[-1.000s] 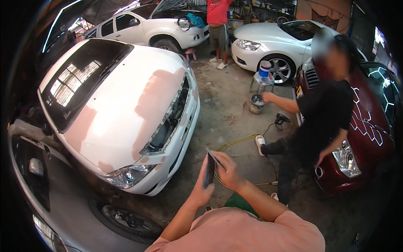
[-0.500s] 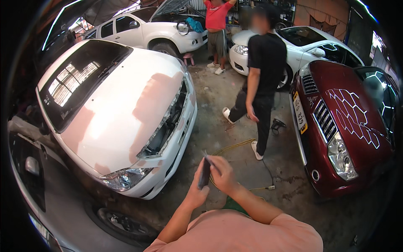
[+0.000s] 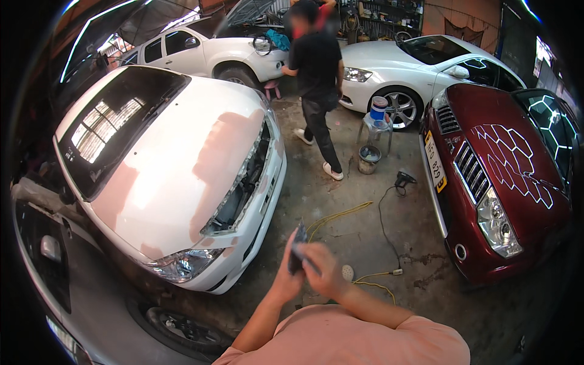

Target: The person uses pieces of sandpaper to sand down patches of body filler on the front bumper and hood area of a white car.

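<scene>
Close in front of my chest, my left hand [image 3: 286, 281] is closed around a dark flat piece [image 3: 296, 254] with a pointed upper end. Its exact kind cannot be made out. My right hand [image 3: 326, 271], also closed, grips a slim dark strip-like tool [image 3: 309, 261] that lies against the flat piece. Motion blurs the right fingers and the tool. Left of my hands stands a white car [image 3: 173, 170] with pinkish filler patches on its hood and an open gap at its front.
A person in black [image 3: 316, 73] walks farther off, partly covering another in red. Yellow cord [image 3: 334, 214] and a heat-gun-like tool [image 3: 404, 179] lie on the floor. A bucket [image 3: 369, 159] stands by a stool [image 3: 377, 125]. A maroon car [image 3: 486, 164] is at right, a grey one [image 3: 91, 274] lower left.
The person in black has walked away to the left, uncovering the stool and buckets. My right hand has shifted slightly down along the flat piece; both hands keep their hold.
</scene>
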The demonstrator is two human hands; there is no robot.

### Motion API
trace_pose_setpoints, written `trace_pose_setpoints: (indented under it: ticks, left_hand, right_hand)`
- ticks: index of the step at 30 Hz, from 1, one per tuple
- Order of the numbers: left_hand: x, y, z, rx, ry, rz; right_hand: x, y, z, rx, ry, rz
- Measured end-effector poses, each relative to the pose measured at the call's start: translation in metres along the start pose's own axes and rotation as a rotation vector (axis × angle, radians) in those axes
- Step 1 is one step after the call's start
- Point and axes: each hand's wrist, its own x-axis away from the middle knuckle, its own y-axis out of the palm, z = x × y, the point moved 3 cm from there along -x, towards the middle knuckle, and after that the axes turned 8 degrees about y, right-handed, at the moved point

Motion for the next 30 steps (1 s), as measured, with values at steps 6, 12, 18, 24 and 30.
trace_pose_setpoints:
  ticks: [6,12,18,24,30]
  left_hand:
    - [0.004,-0.007,-0.016,0.016,-0.048,0.010]
    - [0.010,0.011,-0.001,-0.001,-0.052,0.082]
    - [0.013,0.009,0.001,-0.054,-0.086,0.037]
    - [0.019,-0.009,-0.012,-0.035,-0.078,0.034]
    - [0.019,0.004,0.006,0.082,-0.167,-0.010]
  right_hand:
    - [0.009,0.002,-0.030,-0.003,-0.040,-0.083]
    - [-0.003,-0.005,0.006,0.003,0.120,0.081]
    - [-0.002,-0.008,0.012,-0.027,0.059,0.023]
    - [0.016,-0.006,-0.030,0.002,-0.182,-0.232]
    - [0.010,-0.015,0.008,0.072,-0.093,-0.163]
